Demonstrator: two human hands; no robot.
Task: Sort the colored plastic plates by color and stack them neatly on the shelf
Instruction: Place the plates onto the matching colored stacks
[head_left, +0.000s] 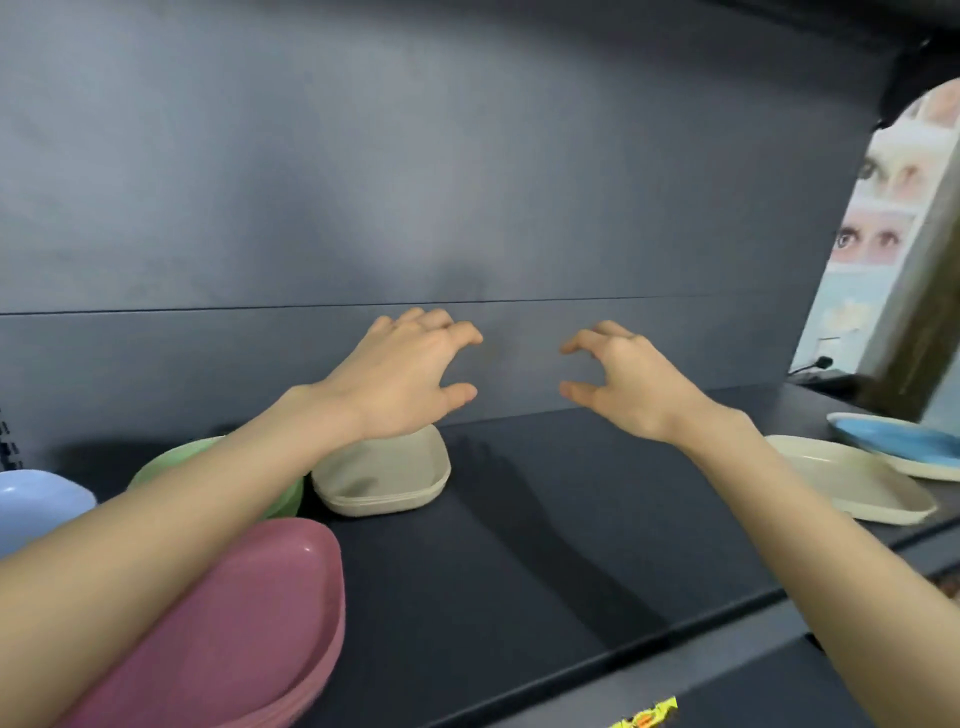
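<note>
The shelf (519, 519) is dark and flat, with a dark wall behind it. On the left side, near the front edge, sits a pile of pink plates (249, 623). Behind the pink pile are green plates (171, 460), partly hidden. A light blue plate (36, 504) is at the far left. Just beside the green ones is a small pile of beige plates (384, 478), turned upside down. The middle of the shelf is bare. Over on the right lies one cream plate (852, 483), right way up. A blue plate (904, 444) is close behind it; I cannot tell if they touch.
</note>
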